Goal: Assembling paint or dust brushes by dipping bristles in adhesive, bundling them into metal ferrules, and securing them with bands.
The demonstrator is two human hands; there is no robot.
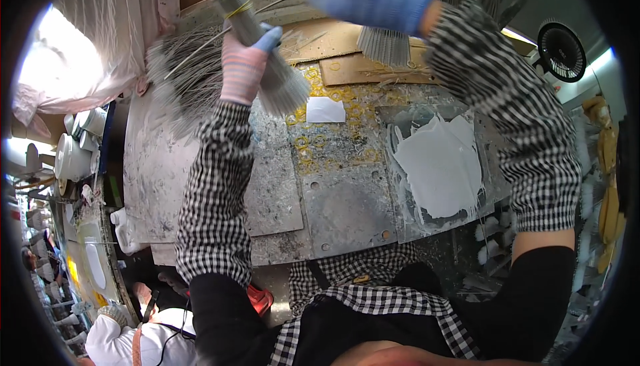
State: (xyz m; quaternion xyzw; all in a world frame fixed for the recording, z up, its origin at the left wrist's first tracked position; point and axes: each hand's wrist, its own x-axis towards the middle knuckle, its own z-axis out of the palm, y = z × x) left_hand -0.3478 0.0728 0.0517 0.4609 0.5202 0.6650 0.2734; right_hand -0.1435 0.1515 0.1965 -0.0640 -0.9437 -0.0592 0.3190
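Observation:
My left hand (243, 69), in a pink striped glove with a blue thumb, is closed around a bundle of thin grey rods (277, 79). A yellow rubber band circles the bundle's upper part. It slants over the table, its loose ends fanned toward the middle. My right hand (377, 3), in a blue glove, is raised at the far side with fingers stretched left and apart, somewhat smeared by motion. A long thin metal bar (283, 1) runs from behind the left hand toward the right fingers; whether they touch it I cannot tell. Many loose grey rods (183, 76) lie left of the bundle.
A glass-like plate with spread white paste (440, 166) lies on the right of the table. White paper (325, 110) and scattered yellow rubber bands (303, 143) are mid-table. Another rod bundle (385, 46) rests on cardboard (373, 71). A fan (561, 51) stands far right; another person (143, 333) is lower left.

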